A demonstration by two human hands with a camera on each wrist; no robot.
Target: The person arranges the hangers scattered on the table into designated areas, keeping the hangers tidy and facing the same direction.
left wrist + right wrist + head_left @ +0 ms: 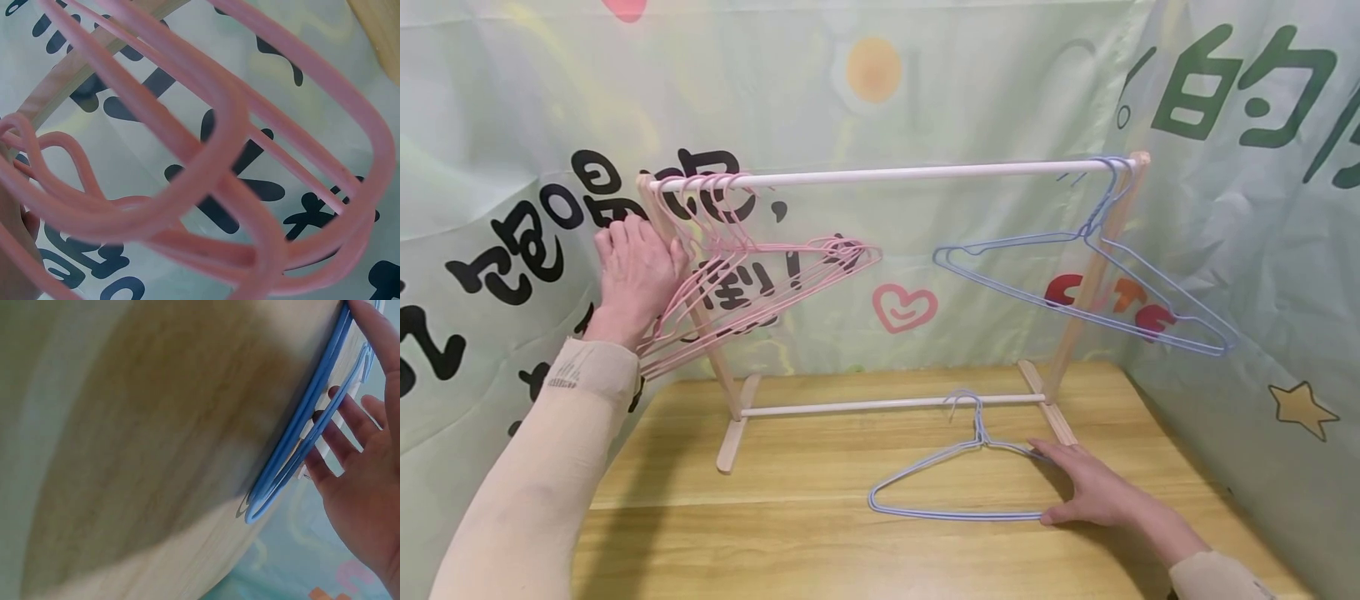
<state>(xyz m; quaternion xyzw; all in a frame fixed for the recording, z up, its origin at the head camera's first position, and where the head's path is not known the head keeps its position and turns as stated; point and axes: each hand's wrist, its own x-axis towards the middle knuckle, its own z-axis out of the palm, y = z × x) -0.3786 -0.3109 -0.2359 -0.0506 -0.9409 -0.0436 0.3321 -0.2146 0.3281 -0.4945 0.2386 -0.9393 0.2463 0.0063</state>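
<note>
My left hand [640,271] is at the upper left post of a small clothes rack [895,173], thumb over the wood and fingertips hidden. Several pink hangers [805,283] hang from the rail beside it; their rounded ends fill the left wrist view. Two blue hangers [955,515] lie together on the table, hooks toward the rack. My right hand [1097,492] holds their right end, with the thumb at the bottom bar and the fingers at the sloping shoulder. In the right wrist view, the blue hangers [300,431] run between thumb and fingers.
Two more blue hangers [1022,292] hang at the rail's right end. The rack's wooden feet [730,446] stand on the wood-grain table [775,542], joined by a low white bar [880,406]. A printed cloth [820,92] encloses the back and sides.
</note>
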